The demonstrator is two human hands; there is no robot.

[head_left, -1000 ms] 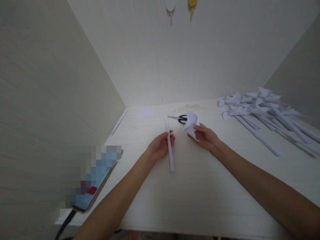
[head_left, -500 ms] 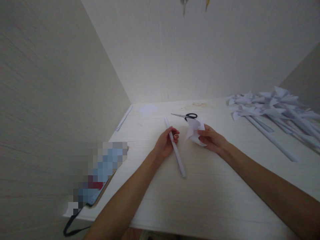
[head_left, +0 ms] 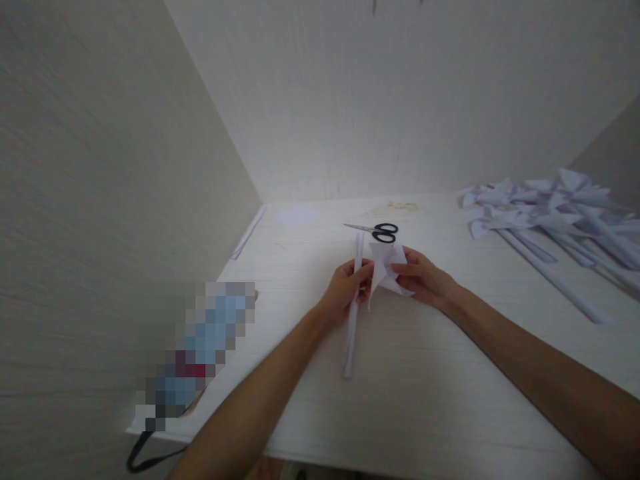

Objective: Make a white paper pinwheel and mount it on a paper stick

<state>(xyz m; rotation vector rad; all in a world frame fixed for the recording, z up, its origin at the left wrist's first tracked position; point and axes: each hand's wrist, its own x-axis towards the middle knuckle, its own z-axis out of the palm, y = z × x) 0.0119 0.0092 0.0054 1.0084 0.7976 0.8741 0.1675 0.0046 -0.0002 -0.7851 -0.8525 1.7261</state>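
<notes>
My left hand (head_left: pixel 349 283) is closed around a rolled white paper stick (head_left: pixel 352 333), which stands nearly in line with my view, its lower end toward me. Close beside it, my right hand (head_left: pixel 423 275) pinches a white paper pinwheel (head_left: pixel 383 263) with folded blades. The fingertips of my left hand reach the pinwheel's left edge; whether they grip it I cannot tell. Just beyond the pinwheel lie scissors (head_left: pixel 384 233) with black handles, blades pointing left.
Several paper pinwheels on sticks (head_left: pixel 555 220) are heaped at the right. A flat paper sheet (head_left: pixel 297 215) and a thin paper roll (head_left: pixel 249 233) lie at the back left. A blurred-out object (head_left: pixel 210 347) with a black strap (head_left: pixel 145 453) rests at the left edge. Walls stand behind and left.
My left hand has moved right with the paper stick, which has turned more upright in view, and now meets the pinwheel. My right hand still holds the pinwheel in nearly the same place.
</notes>
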